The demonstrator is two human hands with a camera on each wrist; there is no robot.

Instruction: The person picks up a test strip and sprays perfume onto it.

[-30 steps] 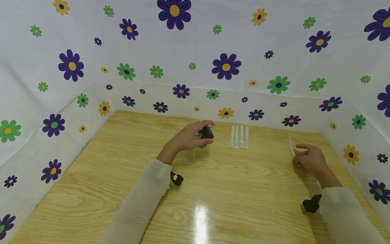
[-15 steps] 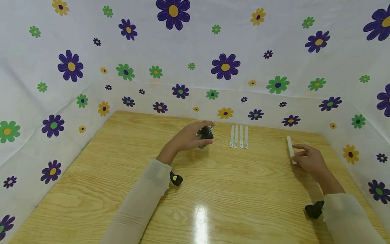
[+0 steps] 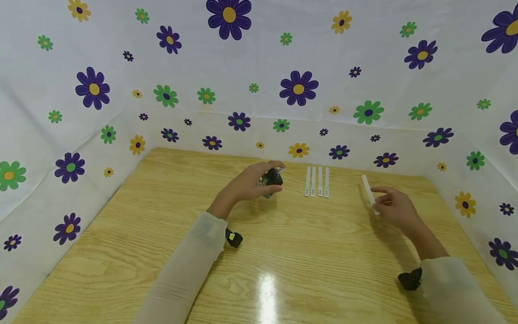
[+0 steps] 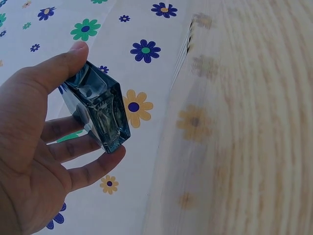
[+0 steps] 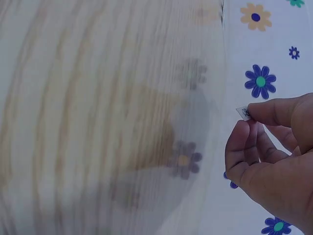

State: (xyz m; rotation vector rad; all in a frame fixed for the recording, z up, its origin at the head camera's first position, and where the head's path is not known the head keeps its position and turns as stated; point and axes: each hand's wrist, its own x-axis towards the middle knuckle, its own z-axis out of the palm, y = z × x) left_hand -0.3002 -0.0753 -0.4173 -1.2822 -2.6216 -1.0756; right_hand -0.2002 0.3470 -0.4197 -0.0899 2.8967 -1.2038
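My left hand (image 3: 248,183) grips a dark blue glass perfume bottle (image 3: 273,177) above the middle of the table. In the left wrist view, the faceted bottle (image 4: 105,108) lies tilted between my thumb and fingers. Over at the right, my right hand (image 3: 397,209) pinches a thin white paper strip (image 3: 368,190) near its lower end. The strip slants up and away from the fingertips, over the wood. Only a small printed end of the strip (image 5: 243,113) shows in the right wrist view, held between thumb and finger.
Several more white strips (image 3: 320,181), with small printed marks at their near ends, lie side by side between my hands. A wooden table (image 3: 307,252) spreads beneath, bordered at the back and sides by white cloth (image 3: 259,54) with printed flowers.
My right hand has moved left with the paper strip, which has turned from edge-on to show its flat face. The left hand and the perfume bottle have stayed put.
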